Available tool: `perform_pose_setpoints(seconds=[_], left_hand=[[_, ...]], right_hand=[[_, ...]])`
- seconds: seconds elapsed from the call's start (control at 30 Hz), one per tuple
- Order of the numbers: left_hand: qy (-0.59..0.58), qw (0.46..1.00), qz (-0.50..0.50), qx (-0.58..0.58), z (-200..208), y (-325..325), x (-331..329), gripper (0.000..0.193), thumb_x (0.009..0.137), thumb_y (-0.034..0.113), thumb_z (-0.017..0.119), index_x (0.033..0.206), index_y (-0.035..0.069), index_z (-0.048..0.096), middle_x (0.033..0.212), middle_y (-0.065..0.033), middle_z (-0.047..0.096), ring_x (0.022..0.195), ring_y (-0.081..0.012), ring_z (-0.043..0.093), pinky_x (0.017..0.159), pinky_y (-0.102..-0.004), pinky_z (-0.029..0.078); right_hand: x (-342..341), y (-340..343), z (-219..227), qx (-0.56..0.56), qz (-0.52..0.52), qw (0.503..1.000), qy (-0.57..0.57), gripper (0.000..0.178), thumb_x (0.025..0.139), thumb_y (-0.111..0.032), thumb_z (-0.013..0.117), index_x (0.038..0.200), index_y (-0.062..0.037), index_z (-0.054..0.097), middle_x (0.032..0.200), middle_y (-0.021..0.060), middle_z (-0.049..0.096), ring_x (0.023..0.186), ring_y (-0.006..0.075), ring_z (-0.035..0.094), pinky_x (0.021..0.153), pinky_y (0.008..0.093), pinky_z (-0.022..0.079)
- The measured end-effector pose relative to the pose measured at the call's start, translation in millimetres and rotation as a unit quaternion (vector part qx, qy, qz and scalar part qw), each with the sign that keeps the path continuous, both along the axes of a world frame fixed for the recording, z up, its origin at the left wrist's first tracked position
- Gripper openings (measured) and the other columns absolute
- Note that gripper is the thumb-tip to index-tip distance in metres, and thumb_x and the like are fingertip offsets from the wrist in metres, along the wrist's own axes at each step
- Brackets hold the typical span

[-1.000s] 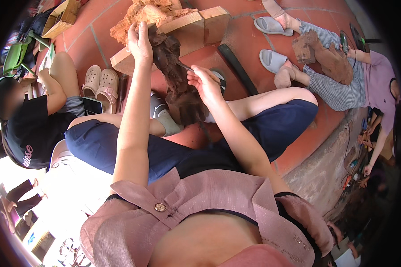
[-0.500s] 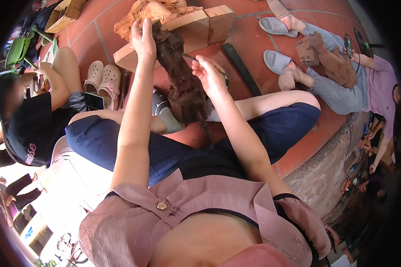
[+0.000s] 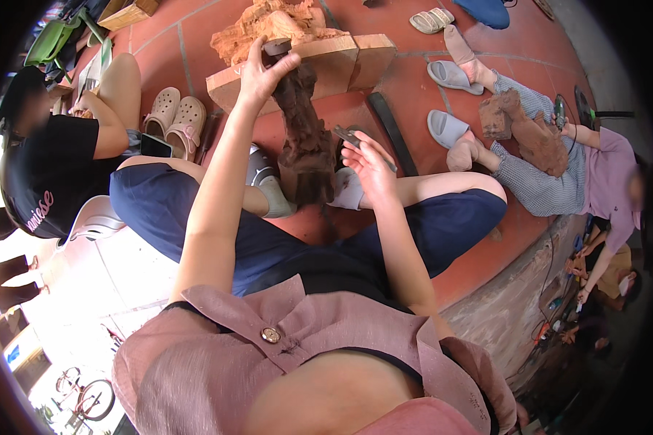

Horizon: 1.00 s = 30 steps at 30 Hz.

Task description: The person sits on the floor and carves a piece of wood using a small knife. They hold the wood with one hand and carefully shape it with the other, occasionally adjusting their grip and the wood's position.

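Observation:
A dark brown wood carving (image 3: 302,138) stands upright on the floor between my feet, its sides rough and knobbly. My left hand (image 3: 260,78) is at its top, thumb and fingers spread around the end piece. To the right of the carving and apart from it, my right hand (image 3: 374,167) is closed around a slim dark hand tool (image 3: 347,135). The palm is turned partly up, and one end of the tool sticks out past the fingers. Its exact kind is hard to make out.
Beyond the carving lie a pale wooden block (image 3: 326,64) and an orange-brown wood piece (image 3: 268,27). A long dark bar (image 3: 393,134) rests on the tiles to the right. Pink clogs (image 3: 184,123) stand left. People sit on both sides, the right one with a wood carving (image 3: 533,138).
The carving has turned and stands straighter. My left thumb has swung out across its top. My right hand has drawn back from the carving, moving right and toward me with the tool.

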<state>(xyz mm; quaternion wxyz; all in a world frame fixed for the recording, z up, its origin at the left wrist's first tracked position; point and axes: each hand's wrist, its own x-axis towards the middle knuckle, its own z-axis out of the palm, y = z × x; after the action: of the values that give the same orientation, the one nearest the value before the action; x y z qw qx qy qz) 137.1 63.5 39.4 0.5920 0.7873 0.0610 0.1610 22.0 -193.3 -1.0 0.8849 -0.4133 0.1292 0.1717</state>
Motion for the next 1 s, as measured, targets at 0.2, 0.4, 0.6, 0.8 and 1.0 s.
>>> perform_pose_setpoints(seconds=[0.2, 0.4, 0.6, 0.8, 1.0], left_hand=[[0.026, 0.992, 0.071, 0.101, -19, -12, -46, 0.077, 0.063, 0.032, 0.079, 0.125, -0.001, 0.047, 0.112, -0.0193, 0.053, 0.106, -0.0306, 0.054, 0.091, -0.0377, 0.043], [0.055, 0.989, 0.119, 0.064, -17, -34, -59, 0.067, 0.067, 0.032, 0.076, 0.122, 0.004, 0.05, 0.116, -0.0153, 0.048, 0.107, -0.0294, 0.052, 0.092, -0.0373, 0.042], [0.036, 0.973, 0.163, 0.159, -18, -46, -52, 0.061, 0.073, 0.039, 0.067, 0.118, 0.001, 0.047, 0.114, -0.0182, 0.046, 0.107, -0.0344, 0.048, 0.092, -0.0408, 0.04], [0.013, 0.972, 0.163, 0.168, -32, -43, -48, 0.063, 0.075, 0.037, 0.068, 0.121, 0.0, 0.044, 0.114, -0.0172, 0.048, 0.104, -0.03, 0.051, 0.09, -0.038, 0.041], [-0.012, 0.991, 0.119, -0.065, -56, -39, -39, 0.07, 0.072, 0.028, 0.074, 0.126, 0.0, 0.039, 0.116, -0.0152, 0.052, 0.103, -0.0193, 0.051, 0.089, -0.0314, 0.042]], right_hand=[[-6, -23, -10, -0.003, -0.011, 1.0, 0.002, 0.039, 0.091, -0.02, 0.054, 0.124, -0.0011, 0.049, 0.105, 0.0175, 0.061, 0.089, 0.02, 0.062, 0.078, 0.032, 0.051], [-13, -16, -11, -0.027, -0.01, 0.999, 0.046, 0.031, 0.09, -0.018, 0.055, 0.118, -0.0039, 0.054, 0.1, 0.0149, 0.064, 0.081, 0.0175, 0.063, 0.067, 0.0274, 0.05], [-17, -16, -16, -0.048, -0.008, 0.998, 0.051, 0.03, 0.089, -0.016, 0.056, 0.117, -0.0039, 0.055, 0.097, 0.0135, 0.065, 0.079, 0.0148, 0.063, 0.066, 0.0259, 0.049], [-17, -7, -11, -0.064, -0.007, 0.998, 0.025, 0.027, 0.089, -0.015, 0.058, 0.114, -0.0038, 0.056, 0.095, 0.0126, 0.066, 0.077, 0.0139, 0.063, 0.065, 0.0248, 0.049], [32, 37, 24, -0.085, -0.028, 0.987, -0.136, 0.021, 0.087, -0.011, 0.06, 0.106, -0.0022, 0.058, 0.089, 0.0093, 0.066, 0.072, 0.0117, 0.062, 0.063, 0.023, 0.049]])
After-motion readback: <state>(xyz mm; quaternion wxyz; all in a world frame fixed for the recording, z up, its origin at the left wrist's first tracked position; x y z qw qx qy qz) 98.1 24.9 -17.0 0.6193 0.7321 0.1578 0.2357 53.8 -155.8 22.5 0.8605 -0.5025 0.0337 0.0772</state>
